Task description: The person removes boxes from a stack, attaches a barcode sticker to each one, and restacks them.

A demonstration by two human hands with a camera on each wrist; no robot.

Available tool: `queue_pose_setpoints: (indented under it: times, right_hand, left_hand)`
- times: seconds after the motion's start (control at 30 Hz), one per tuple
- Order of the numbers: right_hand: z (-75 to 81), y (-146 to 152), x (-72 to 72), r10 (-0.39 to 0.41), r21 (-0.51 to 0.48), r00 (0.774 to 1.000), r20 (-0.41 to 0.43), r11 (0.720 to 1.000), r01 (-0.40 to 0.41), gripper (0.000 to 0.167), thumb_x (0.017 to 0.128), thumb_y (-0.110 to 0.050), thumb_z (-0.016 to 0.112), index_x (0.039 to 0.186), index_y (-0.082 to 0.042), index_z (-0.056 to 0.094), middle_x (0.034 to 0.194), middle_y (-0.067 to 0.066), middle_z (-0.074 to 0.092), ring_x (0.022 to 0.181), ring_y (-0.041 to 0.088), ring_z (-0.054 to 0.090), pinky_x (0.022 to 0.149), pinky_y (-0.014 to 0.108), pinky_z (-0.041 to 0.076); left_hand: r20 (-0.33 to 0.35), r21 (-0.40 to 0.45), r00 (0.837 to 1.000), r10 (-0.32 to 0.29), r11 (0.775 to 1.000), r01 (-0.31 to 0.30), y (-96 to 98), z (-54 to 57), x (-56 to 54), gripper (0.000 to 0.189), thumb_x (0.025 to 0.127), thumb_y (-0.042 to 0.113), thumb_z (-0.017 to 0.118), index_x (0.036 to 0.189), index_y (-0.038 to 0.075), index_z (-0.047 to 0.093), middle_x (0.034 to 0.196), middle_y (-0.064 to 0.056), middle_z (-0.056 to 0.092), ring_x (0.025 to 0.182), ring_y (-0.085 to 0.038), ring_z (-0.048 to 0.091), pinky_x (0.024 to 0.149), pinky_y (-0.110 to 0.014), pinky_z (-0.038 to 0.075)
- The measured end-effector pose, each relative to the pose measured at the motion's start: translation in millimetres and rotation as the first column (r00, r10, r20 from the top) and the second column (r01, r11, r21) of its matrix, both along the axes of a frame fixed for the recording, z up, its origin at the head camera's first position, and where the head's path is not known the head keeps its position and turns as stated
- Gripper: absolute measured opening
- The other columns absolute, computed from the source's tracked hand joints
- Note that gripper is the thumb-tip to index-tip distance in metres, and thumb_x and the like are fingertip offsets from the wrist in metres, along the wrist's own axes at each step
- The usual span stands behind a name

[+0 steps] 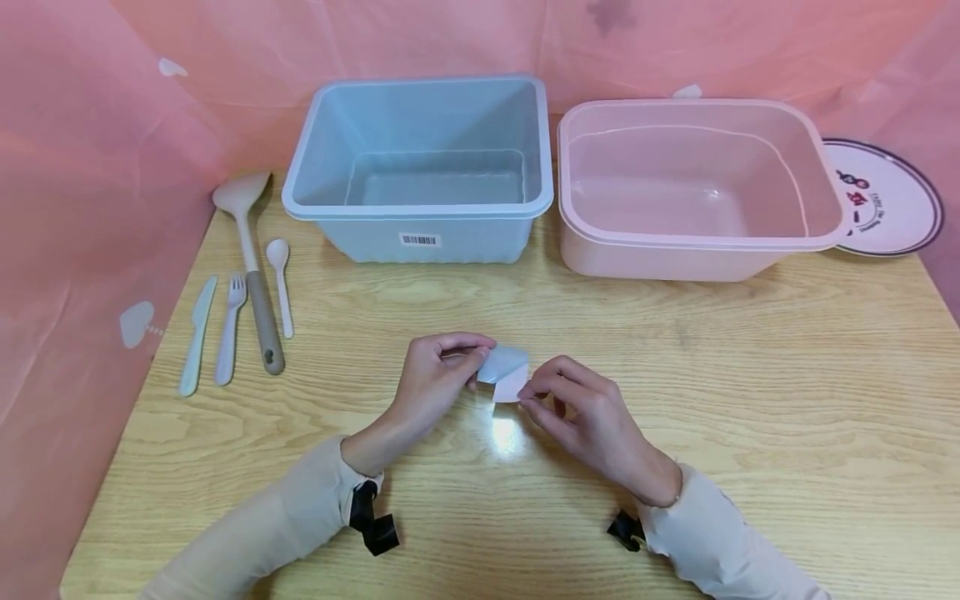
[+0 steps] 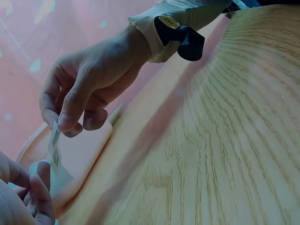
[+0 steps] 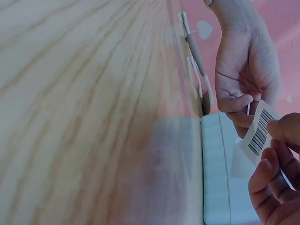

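Over the middle of the table, my left hand [image 1: 435, 375] pinches a pale bluish, glossy sheet [image 1: 502, 363] between thumb and fingers. My right hand [image 1: 588, 408] pinches the edge of a small white barcode label [image 1: 511, 387], which meets the sheet at its lower right. Black bars show on the label [image 3: 259, 133] in the right wrist view, with fingertips of both hands close around it. In the left wrist view the label [image 2: 54, 146] hangs bent from the right thumb and finger, and the bluish sheet [image 2: 58, 180] shows beside the left fingers.
A blue bin [image 1: 420, 229] with a barcode sticker and a pink bin [image 1: 660, 260] stand at the back. Right of them lies a round plate [image 1: 892, 200]. On the left are a spatula [image 1: 258, 308], a spoon [image 1: 282, 283], a fork [image 1: 228, 333] and a knife [image 1: 197, 333].
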State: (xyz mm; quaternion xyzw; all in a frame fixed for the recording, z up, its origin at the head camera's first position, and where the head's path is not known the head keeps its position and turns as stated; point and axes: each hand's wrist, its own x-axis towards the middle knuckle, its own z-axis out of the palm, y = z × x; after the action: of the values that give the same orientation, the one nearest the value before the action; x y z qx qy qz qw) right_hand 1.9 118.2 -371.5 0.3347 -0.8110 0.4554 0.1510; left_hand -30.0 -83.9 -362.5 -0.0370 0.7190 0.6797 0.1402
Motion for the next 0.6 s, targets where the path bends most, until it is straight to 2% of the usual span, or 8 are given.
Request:
queue_pose_setpoints:
  times: [0.1,0.23,0.33,0.6]
  right_hand:
    - [-1.5,3,1.3,0.005,0.008,1.0,0.015,1.0,-0.005,0.023,0.073,0.009,0.077,0.085,-0.009,0.069,0.087,0.001,0.064,0.066,0.006,0.052,0.052,0.012,0.043]
    - [-3.3,7,3.1,0.001,0.019,0.999,0.04,1.0,-0.002,0.003,0.086,-0.007,0.071,0.084,-0.008,0.069,0.088,0.0,0.063,0.068,0.004,0.053,0.053,0.014,0.045]
    - [-4.4,8,3.8,0.003,0.013,0.999,0.042,1.0,-0.003,0.014,0.093,-0.018,0.065,0.084,-0.008,0.069,0.088,0.001,0.063,0.068,0.004,0.053,0.052,0.015,0.045]
    - [-3.9,10,3.6,0.012,0.0,0.999,0.035,1.0,-0.012,0.022,0.095,-0.025,0.059,0.086,-0.008,0.069,0.089,0.001,0.063,0.068,0.005,0.053,0.052,0.015,0.045]
  left_hand:
    - [-0.002,-0.005,1.0,0.011,1.0,-0.011,-0.9,-1.7,-1.4,0.015,0.091,0.003,0.063,0.101,-0.002,0.073,0.107,-0.017,0.071,0.064,-0.012,0.059,0.053,-0.02,0.049]
    - [-0.01,0.0,1.0,0.027,1.0,-0.027,-1.5,-3.9,-4.5,0.014,0.091,0.002,0.063,0.101,-0.003,0.072,0.107,-0.018,0.071,0.065,-0.011,0.059,0.054,-0.02,0.049]
    - [-0.021,0.005,0.999,0.037,0.999,-0.037,-2.1,-5.5,-7.0,0.014,0.091,0.001,0.063,0.1,-0.004,0.072,0.106,-0.018,0.071,0.066,-0.011,0.06,0.055,-0.02,0.049]
    - [-0.04,0.007,0.998,0.05,0.999,-0.05,-5.1,-7.5,-10.9,0.014,0.091,0.001,0.061,0.101,-0.005,0.07,0.107,-0.019,0.069,0.071,-0.012,0.06,0.057,-0.019,0.05]
